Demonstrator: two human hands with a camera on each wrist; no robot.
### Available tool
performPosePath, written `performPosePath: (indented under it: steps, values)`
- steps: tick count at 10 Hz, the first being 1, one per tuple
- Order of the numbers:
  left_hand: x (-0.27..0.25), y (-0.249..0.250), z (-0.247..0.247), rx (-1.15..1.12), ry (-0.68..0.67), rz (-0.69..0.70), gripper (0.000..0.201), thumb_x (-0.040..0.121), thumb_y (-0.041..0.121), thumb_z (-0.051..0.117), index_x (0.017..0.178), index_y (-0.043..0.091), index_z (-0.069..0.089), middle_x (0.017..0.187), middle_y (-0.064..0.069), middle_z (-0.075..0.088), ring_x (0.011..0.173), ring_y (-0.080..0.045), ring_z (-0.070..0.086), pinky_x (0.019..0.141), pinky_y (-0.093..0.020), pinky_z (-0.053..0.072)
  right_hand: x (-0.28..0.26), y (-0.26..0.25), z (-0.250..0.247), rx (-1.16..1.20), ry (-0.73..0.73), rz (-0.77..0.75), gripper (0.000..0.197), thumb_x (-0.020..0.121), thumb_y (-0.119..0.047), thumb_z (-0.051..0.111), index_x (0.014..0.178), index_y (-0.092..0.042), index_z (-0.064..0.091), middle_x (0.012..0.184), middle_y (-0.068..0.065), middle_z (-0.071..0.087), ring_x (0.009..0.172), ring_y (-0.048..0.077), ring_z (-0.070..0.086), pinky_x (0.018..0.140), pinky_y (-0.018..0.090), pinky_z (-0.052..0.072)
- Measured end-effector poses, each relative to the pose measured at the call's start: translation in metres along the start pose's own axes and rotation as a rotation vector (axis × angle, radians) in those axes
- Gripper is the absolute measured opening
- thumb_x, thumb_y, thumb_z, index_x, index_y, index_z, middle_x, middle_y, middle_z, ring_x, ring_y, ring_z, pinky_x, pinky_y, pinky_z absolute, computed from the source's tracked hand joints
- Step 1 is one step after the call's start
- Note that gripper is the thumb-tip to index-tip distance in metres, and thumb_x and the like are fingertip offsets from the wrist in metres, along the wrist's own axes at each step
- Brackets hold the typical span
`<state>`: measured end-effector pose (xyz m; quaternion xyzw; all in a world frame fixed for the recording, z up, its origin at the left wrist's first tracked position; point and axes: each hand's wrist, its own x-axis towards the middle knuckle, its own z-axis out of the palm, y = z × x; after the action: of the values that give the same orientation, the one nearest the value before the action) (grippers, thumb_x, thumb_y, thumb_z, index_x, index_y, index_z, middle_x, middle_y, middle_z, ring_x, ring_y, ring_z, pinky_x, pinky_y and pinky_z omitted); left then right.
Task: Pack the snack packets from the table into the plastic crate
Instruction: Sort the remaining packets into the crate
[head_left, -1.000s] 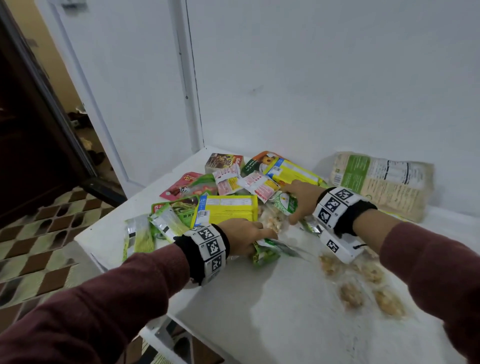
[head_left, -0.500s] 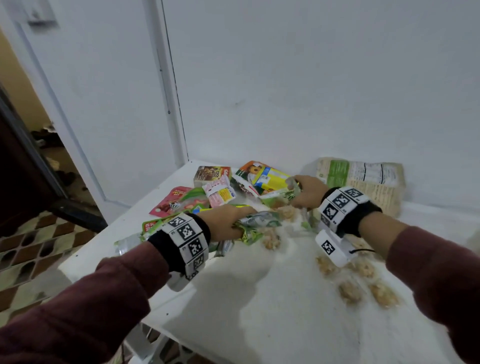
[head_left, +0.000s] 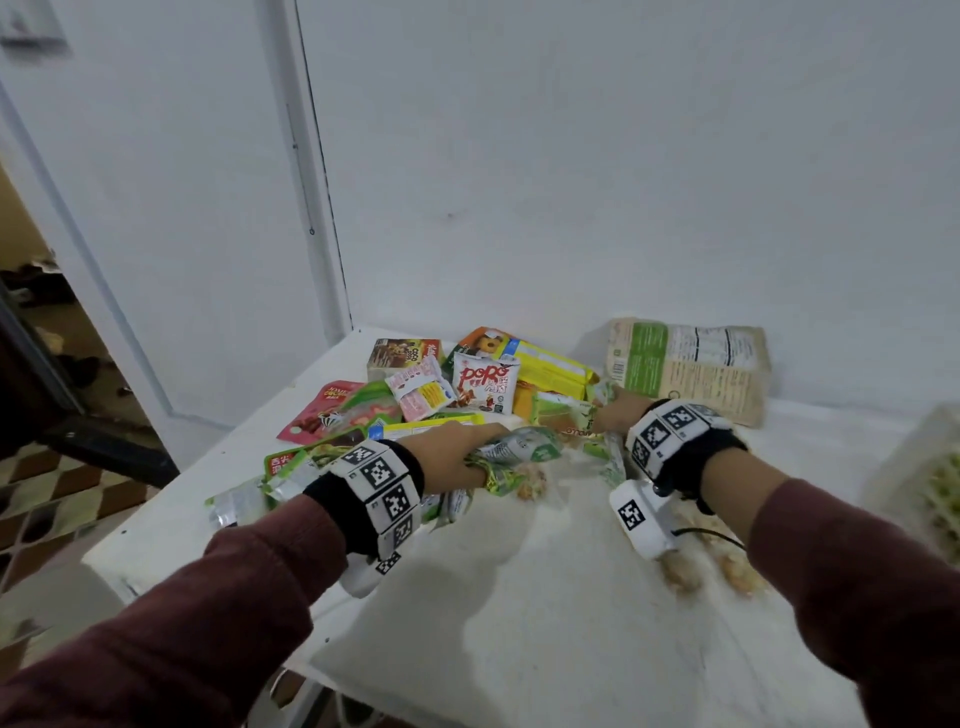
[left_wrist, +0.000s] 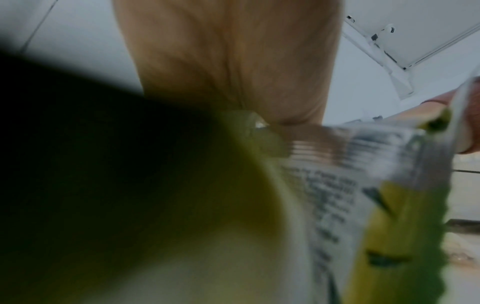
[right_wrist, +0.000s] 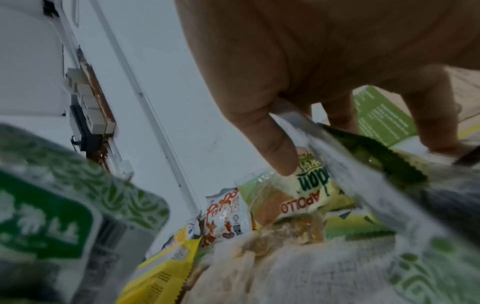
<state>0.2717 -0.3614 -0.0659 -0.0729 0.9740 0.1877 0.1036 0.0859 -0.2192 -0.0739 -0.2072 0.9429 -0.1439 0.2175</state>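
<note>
A heap of snack packets (head_left: 467, 384) lies at the back of the white table (head_left: 519, 623). My left hand (head_left: 488, 460) grips a bunch of green and silver packets (head_left: 522, 448) at the heap's near edge; close up, the printed silver packet (left_wrist: 363, 185) runs under the palm. My right hand (head_left: 605, 413) pinches a clear and green packet (right_wrist: 345, 148) between thumb (right_wrist: 262, 139) and fingers, just over an Apollo packet (right_wrist: 306, 197). The pale plastic crate (head_left: 930, 483) shows blurred at the right edge with green packets inside.
A large beige and green bag (head_left: 685, 369) leans on the white wall behind my right hand. Clear packets of brown snacks (head_left: 680, 577) lie under my right wrist. The table's left edge drops to a tiled floor (head_left: 52, 499) by an open doorway.
My left hand has closed on green packets and drawn them right, off the table. My right hand has taken hold of a packet. The view has tilted up and right.
</note>
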Motion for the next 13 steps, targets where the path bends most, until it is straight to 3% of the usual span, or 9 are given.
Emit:
performPosePath:
  steps: [1, 4, 7, 8, 9, 10, 11, 12, 13]
  values:
    - [0.000, -0.004, 0.001, -0.046, 0.022, 0.008, 0.059, 0.088, 0.013, 0.053, 0.143, 0.020, 0.031, 0.133, -0.007, 0.051, 0.115, -0.023, 0.050, 0.092, -0.030, 0.042, 0.000, 0.000, 0.009, -0.053, 0.045, 0.034, 0.057, 0.092, -0.016, 0.048, 0.143, 0.000, 0.026, 0.147, 0.018, 0.032, 0.136, 0.030, 0.032, 0.110, 0.035, 0.026]
    - [-0.004, -0.009, 0.002, -0.148, 0.062, 0.009, 0.058, 0.088, 0.010, 0.054, 0.142, 0.016, 0.034, 0.137, -0.004, 0.048, 0.119, -0.019, 0.048, 0.088, -0.020, 0.035, -0.019, -0.010, 0.015, -0.341, 0.091, 0.020, 0.045, 0.094, -0.016, 0.042, 0.138, -0.014, 0.036, 0.141, 0.014, 0.038, 0.130, 0.031, 0.034, 0.106, 0.048, 0.032]
    - [-0.008, -0.005, -0.012, -0.151, 0.051, 0.041, 0.057, 0.089, 0.008, 0.051, 0.142, 0.016, 0.032, 0.137, -0.003, 0.047, 0.121, -0.021, 0.048, 0.093, -0.025, 0.039, -0.024, -0.016, 0.021, -0.129, 0.228, 0.067, 0.032, 0.095, -0.015, 0.042, 0.124, -0.016, 0.055, 0.131, 0.007, 0.049, 0.122, 0.027, 0.045, 0.099, 0.048, 0.040]
    - [-0.007, -0.002, -0.024, -0.161, 0.074, 0.053, 0.058, 0.089, 0.009, 0.051, 0.143, 0.019, 0.031, 0.133, -0.006, 0.052, 0.115, -0.024, 0.053, 0.095, -0.032, 0.043, -0.024, -0.013, 0.011, 0.021, 0.222, 0.005, 0.032, 0.091, -0.013, 0.050, 0.121, -0.003, 0.054, 0.122, 0.016, 0.055, 0.115, 0.030, 0.051, 0.096, 0.037, 0.041]
    - [-0.004, 0.001, -0.036, -0.199, 0.131, 0.074, 0.059, 0.088, 0.008, 0.052, 0.141, 0.023, 0.033, 0.129, -0.005, 0.055, 0.108, -0.025, 0.057, 0.091, -0.036, 0.048, -0.029, -0.010, -0.006, 0.104, 0.250, -0.003, 0.017, 0.090, -0.011, 0.048, 0.074, -0.010, 0.052, 0.074, 0.005, 0.045, 0.074, 0.020, 0.046, 0.069, 0.031, 0.042]
    - [-0.001, 0.015, -0.049, -0.237, 0.215, 0.122, 0.055, 0.088, 0.005, 0.053, 0.139, 0.018, 0.037, 0.132, -0.002, 0.052, 0.112, -0.019, 0.052, 0.086, -0.026, 0.043, -0.048, -0.009, -0.028, 0.166, 0.262, -0.035, 0.021, 0.091, -0.006, 0.047, 0.070, -0.005, 0.045, 0.073, 0.008, 0.046, 0.065, 0.020, 0.046, 0.062, 0.027, 0.040]
    - [0.005, 0.043, -0.060, -0.310, 0.312, 0.207, 0.052, 0.088, 0.007, 0.056, 0.136, 0.019, 0.040, 0.127, -0.003, 0.055, 0.109, -0.020, 0.054, 0.083, -0.026, 0.040, -0.071, 0.004, -0.061, 0.191, 0.303, -0.088, 0.007, 0.089, -0.002, 0.049, 0.090, -0.001, 0.056, 0.092, 0.014, 0.056, 0.082, 0.028, 0.057, 0.067, 0.030, 0.048]
    - [0.009, 0.088, -0.067, -0.392, 0.408, 0.331, 0.055, 0.074, 0.036, 0.063, 0.125, 0.032, 0.043, 0.111, 0.009, 0.061, 0.099, -0.015, 0.060, 0.080, -0.024, 0.044, -0.094, 0.032, -0.098, 0.242, 0.377, -0.116, 0.039, 0.081, 0.004, 0.054, 0.053, -0.012, 0.033, 0.056, 0.006, 0.036, 0.049, 0.018, 0.034, 0.046, 0.021, 0.028]
    - [0.014, 0.144, -0.066, -0.466, 0.458, 0.455, 0.066, 0.058, 0.053, 0.051, 0.121, 0.037, 0.042, 0.109, 0.012, 0.061, 0.097, -0.013, 0.061, 0.086, -0.029, 0.048, -0.133, 0.074, -0.137, 0.238, 0.436, -0.122, 0.043, 0.079, 0.006, 0.057, 0.050, -0.013, 0.030, 0.052, 0.005, 0.033, 0.046, 0.017, 0.030, 0.046, 0.022, 0.025]
